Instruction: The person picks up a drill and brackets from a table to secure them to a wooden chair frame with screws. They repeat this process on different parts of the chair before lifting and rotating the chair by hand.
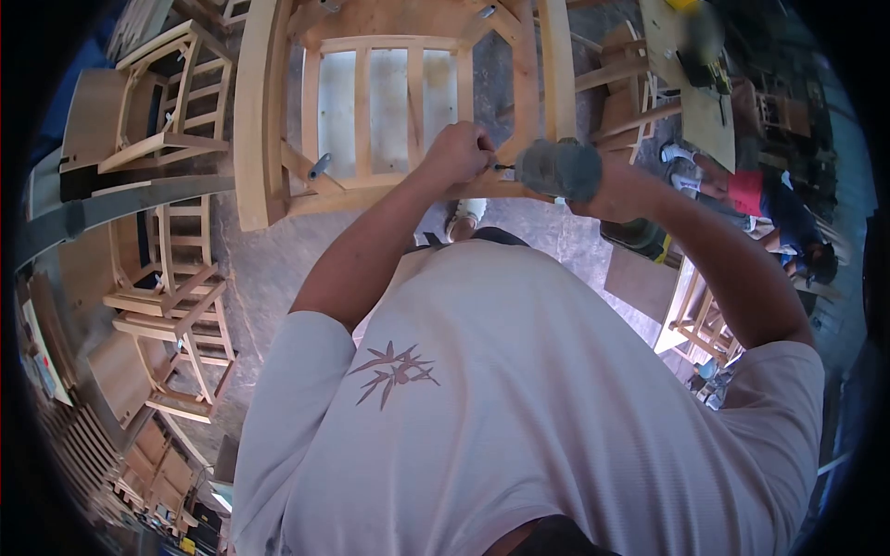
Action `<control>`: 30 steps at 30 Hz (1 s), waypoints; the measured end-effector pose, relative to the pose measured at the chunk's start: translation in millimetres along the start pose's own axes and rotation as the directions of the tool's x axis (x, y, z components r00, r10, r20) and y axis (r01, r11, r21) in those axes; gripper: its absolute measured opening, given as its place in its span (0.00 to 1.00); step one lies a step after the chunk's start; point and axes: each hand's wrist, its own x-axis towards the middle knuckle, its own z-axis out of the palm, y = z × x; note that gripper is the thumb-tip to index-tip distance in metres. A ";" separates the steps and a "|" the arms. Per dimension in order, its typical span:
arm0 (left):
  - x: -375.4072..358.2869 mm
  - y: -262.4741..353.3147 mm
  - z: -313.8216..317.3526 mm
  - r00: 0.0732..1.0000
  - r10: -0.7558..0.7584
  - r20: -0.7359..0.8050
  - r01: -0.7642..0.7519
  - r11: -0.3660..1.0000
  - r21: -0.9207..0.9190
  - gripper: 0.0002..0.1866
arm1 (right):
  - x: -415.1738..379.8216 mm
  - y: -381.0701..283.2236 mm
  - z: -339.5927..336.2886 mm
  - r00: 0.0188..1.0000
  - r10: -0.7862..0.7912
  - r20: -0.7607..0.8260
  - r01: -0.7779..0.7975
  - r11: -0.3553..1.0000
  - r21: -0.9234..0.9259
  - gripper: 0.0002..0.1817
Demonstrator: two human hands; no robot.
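Note:
In the head view a wooden chair frame point(253, 120) lies at the top centre, with slats across its inside. My right hand point(612, 190) is wrapped round a power drill point(559, 170), whose bit points left at the frame's lower rail. Just left of the bit, my left hand point(457, 154) is closed at the rail beside the corner brace. What its fingertips hold is too small to make out. A metal bolt point(321, 166) sticks out of the frame's lower left corner brace.
Stacked wooden chairs point(167, 306) stand at the left. A grey bar point(139, 199) runs in from the left edge to the frame. At the right a person in dark and red clothing point(783, 208) is near more wooden parts. My shoe point(466, 219) shows below the frame.

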 end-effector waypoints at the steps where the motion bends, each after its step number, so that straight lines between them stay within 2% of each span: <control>1: -1.3 0.6 0.4 1.000 0.003 -0.003 -0.003 1.000 -0.002 0.06 | -1.6 0.5 0.7 0.999 -0.020 -0.026 0.020 1.000 -0.019 0.18; 2: -2.1 1.4 0.4 1.000 0.003 -0.012 -0.003 1.000 -0.007 0.06 | -1.8 -0.4 -0.2 0.999 -0.022 -0.032 0.021 0.999 -0.027 0.18; 4: -0.8 1.9 -0.3 1.000 0.011 -0.022 -0.011 1.000 -0.008 0.06 | -2.9 -1.5 -0.4 0.995 0.095 0.028 -0.096 0.994 0.051 0.18; 8: 3.5 -9.2 3.8 0.999 0.029 0.022 -0.027 0.994 -0.103 0.05 | -7.4 0.4 2.8 0.999 0.052 0.011 -0.052 0.998 0.019 0.18; 10: 4.0 -10.5 5.6 0.999 0.040 0.017 -0.038 0.992 -0.120 0.05 | -8.7 1.8 2.7 0.973 0.209 0.096 -0.217 0.973 0.076 0.20; 11: 2.4 -11.6 6.9 1.000 0.024 0.019 -0.021 0.994 -0.111 0.06 | -12.9 0.5 2.0 0.974 0.208 0.084 -0.215 0.974 0.078 0.20; 13: -2.2 -7.0 4.7 1.000 0.009 0.007 -0.008 0.995 -0.098 0.07 | -24.3 -3.1 2.2 0.985 0.165 -0.056 -0.152 0.971 0.187 0.22; 14: -5.9 -5.3 5.9 0.998 0.051 -0.028 -0.051 0.999 -0.001 0.10 | -30.9 -1.1 3.6 0.986 0.156 -0.058 -0.143 0.972 0.188 0.22; 15: -8.8 -3.5 6.6 0.994 0.094 -0.056 -0.088 0.991 0.100 0.13 | -39.4 3.9 5.2 0.982 0.131 -0.133 -0.099 0.970 0.223 0.23; 16: -9.5 -0.4 6.6 0.994 0.093 -0.059 -0.086 0.990 0.110 0.13 | -47.6 9.8 6.2 0.971 0.109 -0.212 -0.052 0.965 0.256 0.25; 17: -9.5 3.5 6.8 0.997 0.054 -0.056 -0.044 0.986 0.159 0.16 | -55.5 15.0 7.1 0.970 0.105 -0.219 -0.044 0.964 0.263 0.25; 19: -7.4 5.7 6.9 0.999 0.014 -0.050 -0.002 0.976 0.217 0.19 | -72.8 25.1 9.6 0.964 0.204 -0.169 -0.133 0.925 0.356 0.28; 21: -4.1 8.6 6.5 0.995 -0.095 0.036 0.080 0.953 0.292 0.30 | -88.1 39.6 21.9 0.952 0.200 -0.231 -0.092 0.908 0.410 0.28; 22: -4.3 13.5 4.8 0.995 -0.097 0.038 0.081 0.949 0.306 0.30 | -94.1 45.9 28.7 0.938 0.202 -0.281 -0.055 0.890 0.453 0.28; 24: -9.5 22.2 -1.4 0.995 -0.037 0.093 0.000 0.928 0.373 0.21 | -103.1 55.0 39.8 0.929 0.212 -0.303 -0.038 0.870 0.492 0.27; 25: -5.5 16.4 -6.1 0.995 -0.044 0.092 0.005 0.921 0.389 0.21 | -106.0 59.7 44.2 0.920 0.225 -0.320 -0.028 0.854 0.520 0.26; 27: 7.7 -2.3 -17.5 0.928 -0.107 0.356 0.119 0.993 -0.011 0.19 | -111.3 69.1 47.4 0.916 0.183 -0.358 0.017 0.871 0.491 0.26; 28: 6.9 -4.4 -18.7 0.929 -0.115 0.352 0.121 0.993 0.005 0.19 | -115.1 76.2 49.7 0.911 0.146 -0.386 0.048 0.891 0.451 0.25; 30: 1.8 -0.4 -18.0 0.913 -0.115 0.392 0.194 0.966 -0.170 0.17 | -119.3 96.8 51.6 0.899 0.080 -0.431 0.106 0.915 0.390 0.23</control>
